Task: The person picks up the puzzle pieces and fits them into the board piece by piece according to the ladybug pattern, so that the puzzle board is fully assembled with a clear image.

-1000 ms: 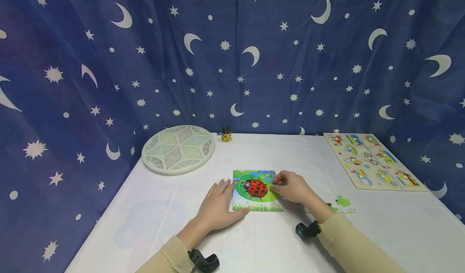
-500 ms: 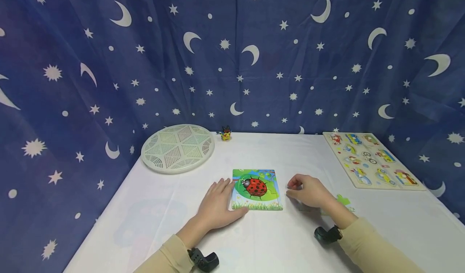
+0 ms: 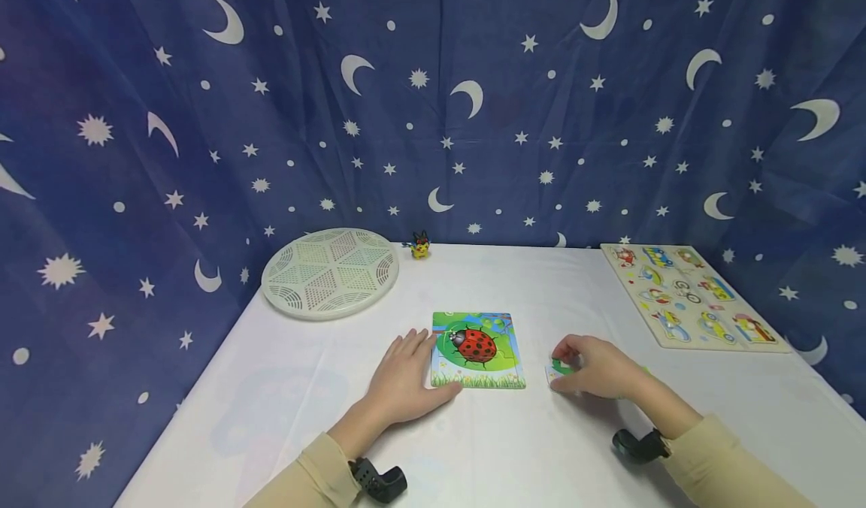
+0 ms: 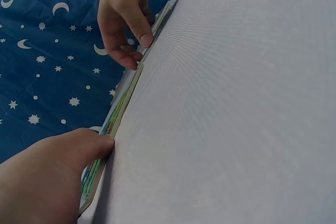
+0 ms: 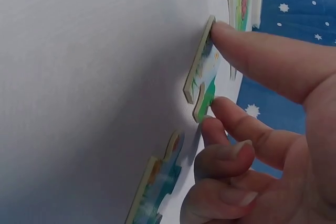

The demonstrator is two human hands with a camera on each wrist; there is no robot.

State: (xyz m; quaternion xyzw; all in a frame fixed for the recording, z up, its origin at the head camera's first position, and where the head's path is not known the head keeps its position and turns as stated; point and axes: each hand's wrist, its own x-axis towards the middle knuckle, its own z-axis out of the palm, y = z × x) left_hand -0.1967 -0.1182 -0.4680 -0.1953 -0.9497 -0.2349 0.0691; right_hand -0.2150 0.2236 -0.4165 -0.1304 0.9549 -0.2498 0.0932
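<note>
A square ladybug jigsaw puzzle [image 3: 476, 349] lies on the white table. My left hand [image 3: 409, 388] steadies it with straight fingers at its left edge and the thumb at its near left corner; the left wrist view shows that thumb [image 4: 94, 145] against the edge. To the right of the puzzle, my right hand [image 3: 598, 367] pinches a loose puzzle piece [image 3: 558, 369], green and white. In the right wrist view, thumb and forefinger grip opposite ends of this piece [image 5: 202, 69], and the other fingers curl. Another puzzle piece [image 5: 157, 182] lies nearby, mostly hidden by my hand in the head view.
A round perforated white board [image 3: 330, 273] stands at the back left, beside a small yellow toy figure [image 3: 420, 245]. At the back right lies a wooden vehicle puzzle board [image 3: 693, 297]. A blue curtain [image 3: 433, 102] with moons and stars hangs behind the table.
My right hand has left the ladybug puzzle's right edge, moved right and towards me, and taken hold of a loose piece. The left hand stays in place.
</note>
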